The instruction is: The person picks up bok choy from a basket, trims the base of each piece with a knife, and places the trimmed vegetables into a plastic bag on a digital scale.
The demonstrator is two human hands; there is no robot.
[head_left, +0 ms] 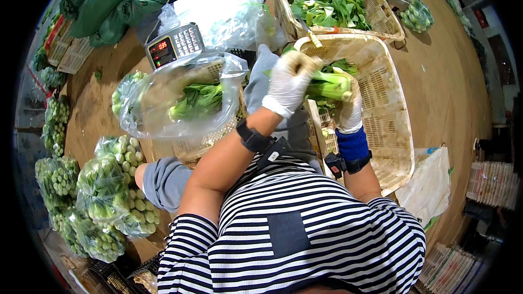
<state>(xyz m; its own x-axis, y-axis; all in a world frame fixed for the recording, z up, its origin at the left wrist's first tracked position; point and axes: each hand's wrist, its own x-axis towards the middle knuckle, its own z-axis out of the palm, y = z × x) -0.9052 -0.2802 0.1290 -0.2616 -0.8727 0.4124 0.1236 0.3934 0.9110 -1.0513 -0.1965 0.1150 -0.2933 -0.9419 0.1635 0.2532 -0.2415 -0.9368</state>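
Over the nearer crate, a green bok choy (331,85) lies crosswise between my two white-gloved hands, its pale cut base to the right. My right hand (350,109) is closed round the base end from the right side. Curled over the leafy end is my left hand (291,80), slightly blurred, with bits of green leaf showing past its fingers. Below them, the cream plastic crate (389,114) has some loose greens in its far left part. To my left, an open clear plastic bag (163,120) in another crate holds several bok choy (199,102).
A second crate (392,30) of bok choy stands beyond, with a knife (310,35) at its near rim. A digital scale (174,45) sits beside a stack of clear bags (223,11). Filled bags of bok choy (109,177) lie at left; green sacks (117,0) stand behind.
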